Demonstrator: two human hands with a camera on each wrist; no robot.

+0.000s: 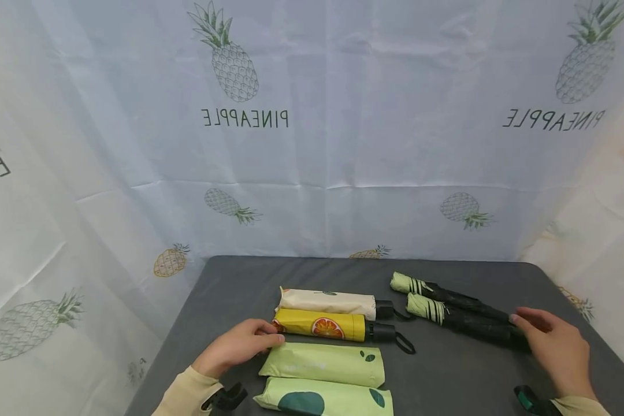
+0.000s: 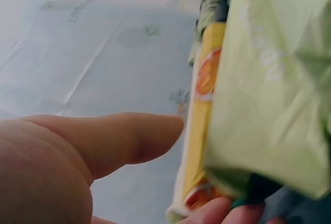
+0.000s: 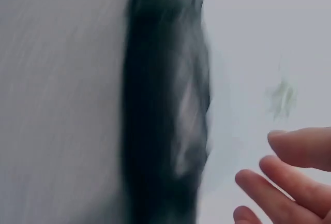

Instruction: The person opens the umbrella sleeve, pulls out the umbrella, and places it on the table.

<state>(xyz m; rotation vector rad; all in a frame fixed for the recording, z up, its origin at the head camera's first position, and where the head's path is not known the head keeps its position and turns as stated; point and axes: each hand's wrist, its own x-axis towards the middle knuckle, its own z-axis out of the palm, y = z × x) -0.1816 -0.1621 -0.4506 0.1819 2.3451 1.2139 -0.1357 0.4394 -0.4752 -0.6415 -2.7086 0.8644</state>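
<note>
My left hand (image 1: 245, 345) is at the left ends of a yellow folded umbrella (image 1: 319, 325) with an orange-slice print and a pale green pouch (image 1: 325, 364). Its thumb (image 2: 139, 137) is straight and apart from the fingers in the left wrist view; the fingertips lie by the yellow end, partly hidden. My right hand (image 1: 559, 346) hovers with loosely bent fingers at the right end of a black folded umbrella (image 1: 478, 325) with a light green striped tip. The right wrist view shows those fingers beside the black umbrella (image 3: 165, 100), not around it.
Behind the yellow umbrella lies a cream umbrella (image 1: 327, 301) with a black handle. A second green pouch (image 1: 343, 397) with dark leaf prints is at the front. Another black umbrella (image 1: 455, 296) lies farther back. A pineapple-print curtain (image 1: 343, 150) hangs behind the dark grey table (image 1: 249, 274).
</note>
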